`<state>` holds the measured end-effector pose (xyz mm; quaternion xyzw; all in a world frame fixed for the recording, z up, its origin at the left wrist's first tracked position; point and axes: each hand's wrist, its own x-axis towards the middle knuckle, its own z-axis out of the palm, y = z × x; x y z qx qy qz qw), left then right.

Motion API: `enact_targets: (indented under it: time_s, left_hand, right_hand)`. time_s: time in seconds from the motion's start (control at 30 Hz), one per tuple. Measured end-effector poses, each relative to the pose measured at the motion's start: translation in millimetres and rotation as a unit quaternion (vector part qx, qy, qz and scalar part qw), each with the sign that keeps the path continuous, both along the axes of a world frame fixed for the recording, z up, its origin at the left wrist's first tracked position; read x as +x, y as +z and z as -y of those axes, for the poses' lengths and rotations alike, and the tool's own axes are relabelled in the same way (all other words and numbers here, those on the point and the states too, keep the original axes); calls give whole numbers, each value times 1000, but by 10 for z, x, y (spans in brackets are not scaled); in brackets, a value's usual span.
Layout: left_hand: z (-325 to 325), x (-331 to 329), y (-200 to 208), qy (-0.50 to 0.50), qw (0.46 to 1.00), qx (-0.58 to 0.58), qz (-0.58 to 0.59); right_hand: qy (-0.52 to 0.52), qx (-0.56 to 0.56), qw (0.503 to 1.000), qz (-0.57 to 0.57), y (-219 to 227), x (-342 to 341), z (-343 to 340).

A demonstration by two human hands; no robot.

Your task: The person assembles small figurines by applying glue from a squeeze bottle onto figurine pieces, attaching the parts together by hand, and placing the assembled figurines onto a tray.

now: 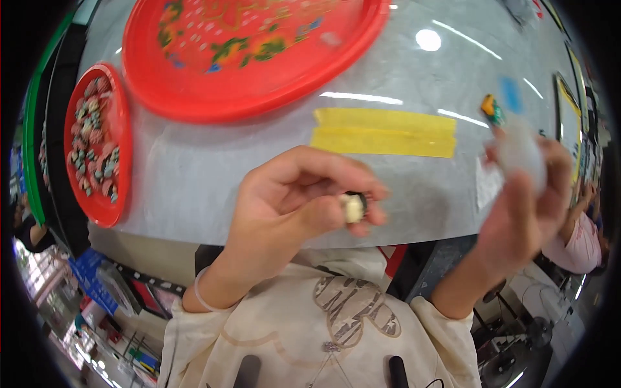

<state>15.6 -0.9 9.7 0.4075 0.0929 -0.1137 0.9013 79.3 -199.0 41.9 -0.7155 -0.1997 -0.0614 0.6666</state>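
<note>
My left hand (291,200) is closed, pinching a small cream and black piece (354,208) between thumb and fingers, above the table's near edge. My right hand (527,207) is raised to the right, its fingers wrapped round a translucent white bottle (521,155) with a blue tip. Motion blurs this bottle and the hand. Beyond the right hand lies a small yellow and green object (491,108), too small to name surely. The two hands are well apart.
A large red tray (213,107) with a floral pattern sits at the far side of the grey table (401,200). At left, a red oval tray (123,174) holds many small pink and dark pieces. Yellow tape (385,132) is stuck in the middle. Another person (576,249) is at far right.
</note>
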Motion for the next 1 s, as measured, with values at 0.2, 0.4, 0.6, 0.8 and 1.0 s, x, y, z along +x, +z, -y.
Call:
enact_targets:
  time_s: [0.2,0.4,0.6,0.8,1.0]
  left_hand:
    - [44,-2,-148,32,999,2,29]
    - [-22,-55,-43,32,999,42,13]
    - [44,-7,-62,11,999,45,9]
    - [7,-16,-61,15,999,51,8]
    - [16,-6,-95,11,999,23,24]
  right_hand:
    - [-72,-275,957,51,-396,340,-232]
    - [-199,-361,905,107,-99,373,410]
    - [-340,-471,813,-32,-262,396,1368]
    - [-260,-158,952,-19,-109,206,893]
    - [14,66,990,-124,-144,-63,294]
